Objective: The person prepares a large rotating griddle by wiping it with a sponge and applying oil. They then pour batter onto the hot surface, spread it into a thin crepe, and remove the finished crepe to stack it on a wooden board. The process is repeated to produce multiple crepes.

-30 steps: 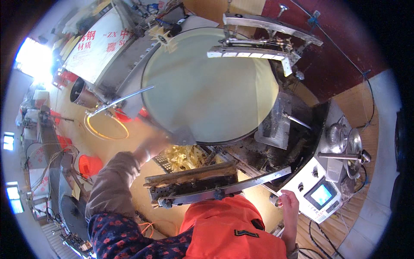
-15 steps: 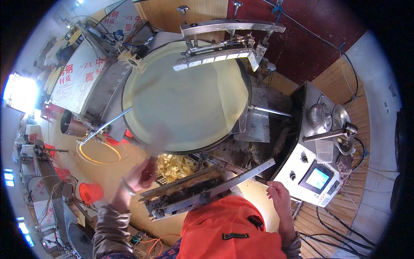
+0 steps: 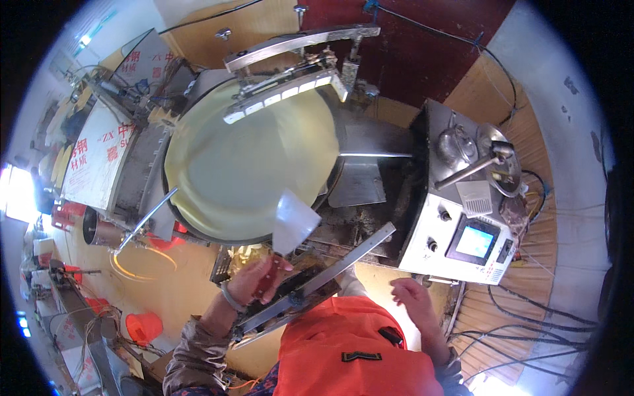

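Note:
My left hand (image 3: 247,285) is closed around the red-brown handle of a wide-bladed scraper (image 3: 295,223). The blade points up and away, in front of the griddle's near right edge; whether it touches the rim, I cannot tell. A thin, pale yellow sheet of batter (image 3: 247,158) covers the large round griddle (image 3: 170,210), its border yellower than its greyish middle. My right hand (image 3: 416,302) holds nothing, fingers loosely bent and partly apart, near the white control box. Yellow scraps (image 3: 244,257) lie below the griddle, partly hidden by my left hand.
An arched metal frame (image 3: 304,46) spans the griddle's far side. To the right stands a control box (image 3: 422,241) with a lit screen, and a metal kettle (image 3: 457,146) and a ladle (image 3: 472,168) on top. A metal bar (image 3: 343,261) crosses in front. An orange bucket (image 3: 144,327) stands left.
My left hand has swung right with the scraper, whose blade was a blur by the front left of the griddle. The whole view has shifted. My right hand stays empty near the control box.

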Demonstrator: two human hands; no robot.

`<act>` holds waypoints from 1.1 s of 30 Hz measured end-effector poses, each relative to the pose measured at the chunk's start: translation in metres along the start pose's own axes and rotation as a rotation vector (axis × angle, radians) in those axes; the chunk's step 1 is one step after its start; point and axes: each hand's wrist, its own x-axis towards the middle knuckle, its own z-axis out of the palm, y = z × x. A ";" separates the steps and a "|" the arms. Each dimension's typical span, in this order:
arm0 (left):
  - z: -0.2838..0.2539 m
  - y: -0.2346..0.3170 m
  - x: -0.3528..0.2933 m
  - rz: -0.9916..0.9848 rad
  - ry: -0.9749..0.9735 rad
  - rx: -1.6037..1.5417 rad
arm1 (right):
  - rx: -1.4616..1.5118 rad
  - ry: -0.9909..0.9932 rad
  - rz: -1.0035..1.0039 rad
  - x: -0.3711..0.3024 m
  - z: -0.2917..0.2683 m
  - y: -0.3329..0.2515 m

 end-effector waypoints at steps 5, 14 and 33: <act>0.091 -0.023 0.035 -0.082 -0.103 0.000 | 0.130 -0.283 -0.027 0.010 0.026 -0.018; 0.209 -0.047 0.114 0.167 -0.158 0.256 | 0.470 -0.301 0.066 0.037 -0.024 -0.024; 0.167 -0.072 0.063 0.126 0.315 0.349 | -0.388 -0.410 0.178 0.243 -0.075 0.015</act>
